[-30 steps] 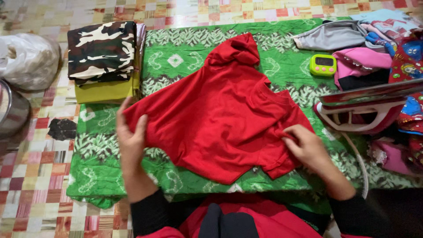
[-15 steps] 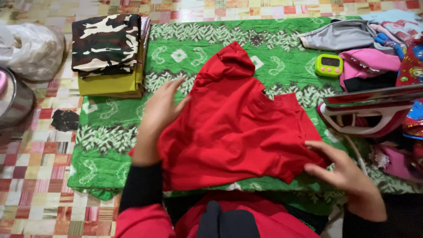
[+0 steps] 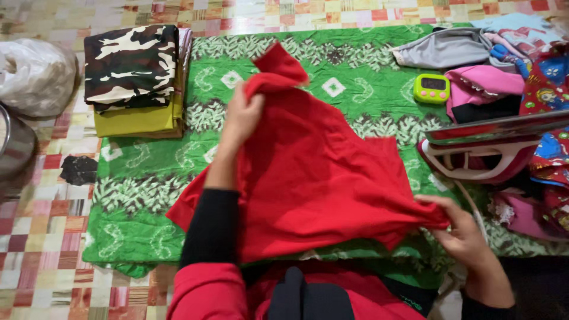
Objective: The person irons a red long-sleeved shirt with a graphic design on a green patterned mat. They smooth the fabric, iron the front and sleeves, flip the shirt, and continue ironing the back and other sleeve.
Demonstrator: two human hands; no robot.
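1. Fingers of my right hand (image 3: 468,234) are pinched on the near right edge of the red shirt (image 3: 320,172), drawing the cloth into a taut point just above the green patterned cloth (image 3: 148,195); the palm faces up and the wrist runs back toward the lower right corner.
2. Closest to me, the red and black of my own clothing (image 3: 296,293) fills the bottom edge of the view, with the shirt's lower hem lying just beyond it.
3. From there my left arm reaches forward in a black sleeve (image 3: 213,228), crossing over the left part of the shirt.
4. At the end of that arm, my left hand (image 3: 240,118) is closed on the shirt's far upper part, bunching it and holding it raised, so a red flap stands up above the knuckles.
5. Between the two hands the shirt spreads across the middle of the green cloth, creased, its left corner trailing down beside my sleeve.
6. To the right, an iron (image 3: 492,148) with a red and white body sits at the cloth's edge, near my right hand.
7. Farther back, a small green timer (image 3: 431,88) lies on the cloth beside a heap of coloured clothes (image 3: 521,65).
8. At the far left, a folded camouflage garment (image 3: 130,62) rests on a folded olive-yellow piece (image 3: 139,121), well apart from both hands.
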